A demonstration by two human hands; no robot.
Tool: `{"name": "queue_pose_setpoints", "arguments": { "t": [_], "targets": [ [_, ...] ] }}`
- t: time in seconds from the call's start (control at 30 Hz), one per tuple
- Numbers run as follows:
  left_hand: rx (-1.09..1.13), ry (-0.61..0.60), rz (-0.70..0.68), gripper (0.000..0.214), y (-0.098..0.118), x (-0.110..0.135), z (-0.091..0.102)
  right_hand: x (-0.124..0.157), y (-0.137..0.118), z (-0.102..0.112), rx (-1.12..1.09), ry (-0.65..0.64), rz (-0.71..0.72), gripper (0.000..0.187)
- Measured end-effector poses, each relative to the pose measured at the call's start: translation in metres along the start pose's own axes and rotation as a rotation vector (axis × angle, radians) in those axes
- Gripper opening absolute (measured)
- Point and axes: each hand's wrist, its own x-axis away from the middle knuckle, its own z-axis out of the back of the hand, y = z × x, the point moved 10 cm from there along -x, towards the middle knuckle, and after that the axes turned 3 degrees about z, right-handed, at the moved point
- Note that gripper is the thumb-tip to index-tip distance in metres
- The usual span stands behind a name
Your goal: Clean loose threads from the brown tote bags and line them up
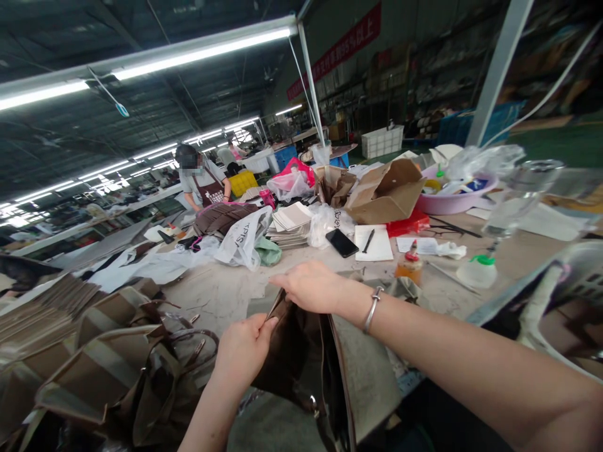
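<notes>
A brown handbag gapes toward me at the table's near edge, its dark lining and a small metal zip pull showing. My left hand pinches the bag's upper left edge between thumb and fingers. Farther along the same edge, my right hand is closed over the rim, its fingertips partly hidden behind it. A metal bracelet circles the right wrist. Olive-grey outer material of the bag spreads out below the right forearm.
Several unfinished bags crowd the left side. Beyond my hands lie a black phone, a pen on a white pad, a glue bottle and a green-capped bottle. A co-worker stands across the table.
</notes>
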Motion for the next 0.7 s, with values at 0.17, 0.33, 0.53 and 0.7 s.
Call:
{"name": "queue_pose_setpoints", "arguments": {
  "t": [0.17,0.33,0.53,0.7],
  "targets": [
    [0.004,0.014,0.014,0.038,0.002,-0.001,0.001,-0.004,-0.003,0.000,0.001,-0.008,-0.004,0.015],
    [-0.025,0.032,0.006,0.037,0.002,-0.001,0.002,-0.009,-0.004,-0.003,0.005,-0.016,0.003,0.017],
    [-0.040,0.045,-0.010,0.037,0.003,-0.002,0.001,-0.011,-0.002,-0.006,0.002,-0.029,-0.007,0.019],
    [-0.048,0.018,0.002,0.035,0.002,-0.003,0.001,-0.012,-0.001,-0.006,-0.010,-0.028,-0.021,0.020]
  ]
}}
